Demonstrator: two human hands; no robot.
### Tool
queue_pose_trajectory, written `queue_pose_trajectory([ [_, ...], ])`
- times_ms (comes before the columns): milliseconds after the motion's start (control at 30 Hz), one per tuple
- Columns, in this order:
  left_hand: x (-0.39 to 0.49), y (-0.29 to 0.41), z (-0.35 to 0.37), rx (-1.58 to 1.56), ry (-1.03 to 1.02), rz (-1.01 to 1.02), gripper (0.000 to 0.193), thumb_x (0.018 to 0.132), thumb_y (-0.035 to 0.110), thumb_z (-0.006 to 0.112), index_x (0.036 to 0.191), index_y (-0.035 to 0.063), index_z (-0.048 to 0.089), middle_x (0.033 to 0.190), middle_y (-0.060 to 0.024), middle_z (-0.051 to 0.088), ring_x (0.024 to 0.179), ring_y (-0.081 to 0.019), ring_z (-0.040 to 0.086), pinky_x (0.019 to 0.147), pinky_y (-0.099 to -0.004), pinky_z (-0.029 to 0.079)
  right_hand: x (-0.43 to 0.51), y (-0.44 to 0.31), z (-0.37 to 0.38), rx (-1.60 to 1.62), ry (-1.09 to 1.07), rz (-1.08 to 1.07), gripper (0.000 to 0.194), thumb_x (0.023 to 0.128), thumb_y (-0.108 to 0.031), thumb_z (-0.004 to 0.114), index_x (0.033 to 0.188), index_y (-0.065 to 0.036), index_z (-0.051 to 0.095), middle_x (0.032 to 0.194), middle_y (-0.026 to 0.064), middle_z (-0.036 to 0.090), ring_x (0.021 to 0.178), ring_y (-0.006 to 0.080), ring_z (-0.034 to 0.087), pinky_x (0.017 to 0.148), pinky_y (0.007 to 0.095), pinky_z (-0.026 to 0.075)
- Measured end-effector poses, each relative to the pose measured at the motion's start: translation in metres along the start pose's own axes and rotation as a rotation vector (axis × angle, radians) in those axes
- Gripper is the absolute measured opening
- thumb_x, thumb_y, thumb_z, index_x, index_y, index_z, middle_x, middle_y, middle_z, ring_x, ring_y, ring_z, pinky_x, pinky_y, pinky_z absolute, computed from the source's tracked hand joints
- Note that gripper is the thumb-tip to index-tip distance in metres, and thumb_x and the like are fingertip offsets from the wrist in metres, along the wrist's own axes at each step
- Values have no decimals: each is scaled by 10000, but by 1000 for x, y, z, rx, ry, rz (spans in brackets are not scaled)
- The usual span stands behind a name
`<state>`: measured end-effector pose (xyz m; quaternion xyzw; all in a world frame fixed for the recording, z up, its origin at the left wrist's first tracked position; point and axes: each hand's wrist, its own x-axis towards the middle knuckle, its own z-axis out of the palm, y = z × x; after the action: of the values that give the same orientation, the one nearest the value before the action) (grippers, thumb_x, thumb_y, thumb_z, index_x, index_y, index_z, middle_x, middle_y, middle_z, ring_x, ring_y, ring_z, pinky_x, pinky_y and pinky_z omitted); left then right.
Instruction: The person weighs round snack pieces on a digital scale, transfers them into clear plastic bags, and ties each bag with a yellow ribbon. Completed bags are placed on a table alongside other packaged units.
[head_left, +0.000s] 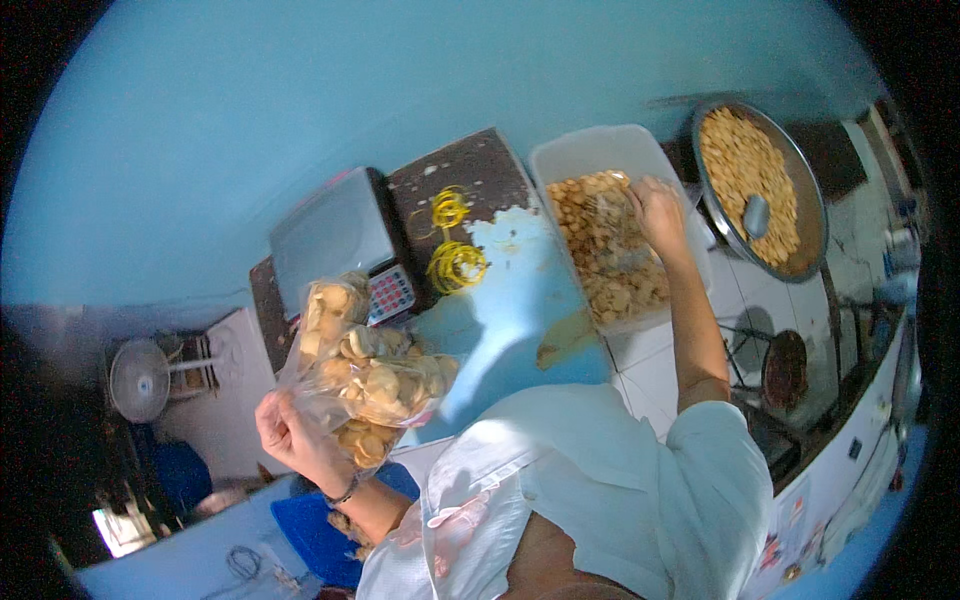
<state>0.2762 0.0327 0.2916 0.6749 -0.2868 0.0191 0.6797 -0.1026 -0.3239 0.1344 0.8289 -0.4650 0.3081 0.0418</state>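
Note:
At the lower left, my left hand (289, 431) grips the gathered tops of several clear plastic bags of round, flat snack pieces (382, 382), which hang over the table's near left part. To the right, my right hand (658, 214) is at the inner right side of a translucent plastic tub (607, 142), its fingers at a clear plastic bag that lies with others in the tub; whether they close on it I cannot tell. A digital scale (337, 225) with a keypad stands beside the hanging bags. Yellow ties (456, 262) lie in loops between scale and tub.
A large metal bowl (810, 225) of snack pieces holds a metal scoop (756, 217) at the right. Below it stands a round stool (785, 369). The worn table (495, 315) meets a blue wall. A standing fan (140, 380) and a blue container (307, 536) are at the left.

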Motion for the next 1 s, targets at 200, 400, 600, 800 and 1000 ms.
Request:
queue_pose_trajectory([
  [200, -5, 2, -64, 30, 129, 0, 33, 935, 58, 616, 928, 26, 614, 829, 2, 610, 718, -57, 511, 648, -203, 421, 92, -156, -28, 540, 31, -251, 115, 908, -92, 624, 896, 8, 680, 842, 101, 620, 811, 232, 588, 760, 333, 451],
  [400, -12, -33, -129, 107, 199, 11, 70, 941, 91, 626, 919, 25, 614, 846, 8, 609, 736, -57, 505, 649, -207, 407, 94, -270, 67, 1021, -137, 1, 195, 961, -123, 581, 1026, 7, 711, 897, 47, 659, 789, 125, 582, 730, 268, 476],
  [600, -4, -51, -182, 120, 264, -81, 97, 943, 91, 637, 929, -3, 618, 879, -5, 629, 791, -63, 525, 711, -205, 420, 53, -311, 130, 1184, -596, 77, 256, 977, -141, 537, 1170, -40, 673, 941, 19, 677, 783, 76, 584, 703, 230, 480],
  [800, 2, -66, -207, 171, 285, -96, 94, 944, 86, 634, 938, -6, 617, 879, -6, 630, 795, -61, 529, 719, -204, 426, 70, -326, 139, 839, -513, -248, 342, 926, -156, 576, 1261, -114, 628, 1138, 105, 668, 972, 232, 636, 832, 326, 515],
  [1000, 9, -76, -214, 166, 292, -103, 89, 948, 87, 629, 955, -1, 619, 878, -4, 629, 787, -65, 530, 714, -209, 433, 72, -368, 157, 525, -409, -513, 715, 769, -414, 745, 1369, -118, 491, 1305, 168, 564, 1166, 351, 563, 968, 420, 468],
])
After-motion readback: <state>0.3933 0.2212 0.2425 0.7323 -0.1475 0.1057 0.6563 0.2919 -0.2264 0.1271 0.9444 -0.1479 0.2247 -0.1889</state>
